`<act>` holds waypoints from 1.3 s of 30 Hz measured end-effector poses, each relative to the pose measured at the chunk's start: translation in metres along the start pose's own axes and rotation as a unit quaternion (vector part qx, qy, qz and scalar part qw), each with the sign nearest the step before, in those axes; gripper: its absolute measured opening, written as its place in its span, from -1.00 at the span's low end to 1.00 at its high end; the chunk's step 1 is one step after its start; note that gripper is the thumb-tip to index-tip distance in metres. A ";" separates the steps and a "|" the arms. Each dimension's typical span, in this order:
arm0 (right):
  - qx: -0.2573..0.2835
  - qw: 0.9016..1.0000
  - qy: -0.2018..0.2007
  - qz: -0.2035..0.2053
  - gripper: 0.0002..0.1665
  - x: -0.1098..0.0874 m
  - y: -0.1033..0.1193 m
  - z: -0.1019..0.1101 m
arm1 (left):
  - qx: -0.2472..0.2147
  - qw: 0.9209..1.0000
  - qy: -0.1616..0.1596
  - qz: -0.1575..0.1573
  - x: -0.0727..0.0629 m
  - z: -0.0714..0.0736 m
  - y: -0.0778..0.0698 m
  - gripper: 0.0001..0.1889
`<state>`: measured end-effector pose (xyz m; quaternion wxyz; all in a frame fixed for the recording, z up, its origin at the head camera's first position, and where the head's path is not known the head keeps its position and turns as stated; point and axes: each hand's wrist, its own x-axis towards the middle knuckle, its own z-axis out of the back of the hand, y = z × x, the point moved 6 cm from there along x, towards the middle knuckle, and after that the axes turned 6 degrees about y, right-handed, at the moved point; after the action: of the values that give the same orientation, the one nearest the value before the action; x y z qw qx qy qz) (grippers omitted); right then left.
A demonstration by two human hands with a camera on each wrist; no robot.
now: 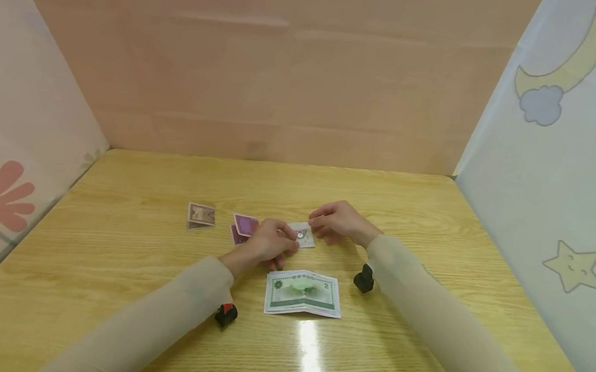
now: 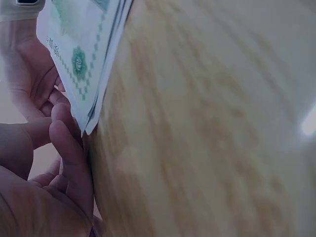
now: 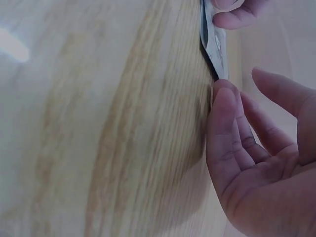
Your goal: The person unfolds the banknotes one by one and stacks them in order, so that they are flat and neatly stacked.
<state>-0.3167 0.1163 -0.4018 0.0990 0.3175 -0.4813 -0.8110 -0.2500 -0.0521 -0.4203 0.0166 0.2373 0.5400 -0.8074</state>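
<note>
Yellowish wood tabletop [image 1: 392,196] under it all. Nearest you: green notes [image 1: 303,294], a loose stack, creased down the middle, some edges uneven. Beyond, to your left: purple note [image 1: 246,225], folded, top flap up; farther left, brown note [image 1: 201,214], folded likewise. White paper [image 1: 305,239] with a small cartoon is what you're on; it lies between your two hands, right of the purple note, beyond the green stack. Judging it: very light, thin, bends easily, creases or tears if tugged, probably a bit slidey on the smooth wood. Take it by opposite side edges, soft touch, off the picture. Right wrist view: its near edge seems slightly off the wood, so a fingertip could likely get under. Fingers now: left hand [image 1: 269,243], thumb and index bent, tips a little apart at the paper's left side, touching it; you may be pinching, can't tell, underside hidden. Right hand [image 1: 341,220], fingers loosely curved, not spread wide, tips at the paper's right corner; one digit stands apart in the right wrist view. Pinch or mere touch there, can't tell.
</note>
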 end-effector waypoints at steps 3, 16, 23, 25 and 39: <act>-0.001 1.000 -0.002 -0.007 -0.65 0.001 0.000 0.000 | 0.008 1.000 0.002 0.002 0.000 -0.001 -0.003 -0.85; -0.039 0.999 -0.008 -0.006 -0.77 -0.002 0.007 -0.002 | 0.024 1.000 0.006 0.005 -0.003 -0.003 -0.008 -0.85; -0.031 0.999 -0.015 -0.008 -0.78 -0.001 0.006 -0.003 | 0.036 0.999 -0.001 0.013 -0.003 -0.003 -0.008 -0.84; -0.031 0.999 -0.017 -0.005 -0.78 -0.002 0.007 -0.003 | 0.040 0.999 -0.004 0.014 -0.003 -0.003 -0.008 -0.84; -0.021 0.999 -0.038 0.027 -0.77 -0.009 0.006 0.001 | 0.060 0.998 0.028 -0.008 -0.005 -0.003 -0.010 -0.87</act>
<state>-0.3114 0.1183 -0.3920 0.1090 0.2718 -0.4761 -0.8292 -0.2473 -0.0463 -0.4101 -0.0190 0.2560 0.4928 -0.8314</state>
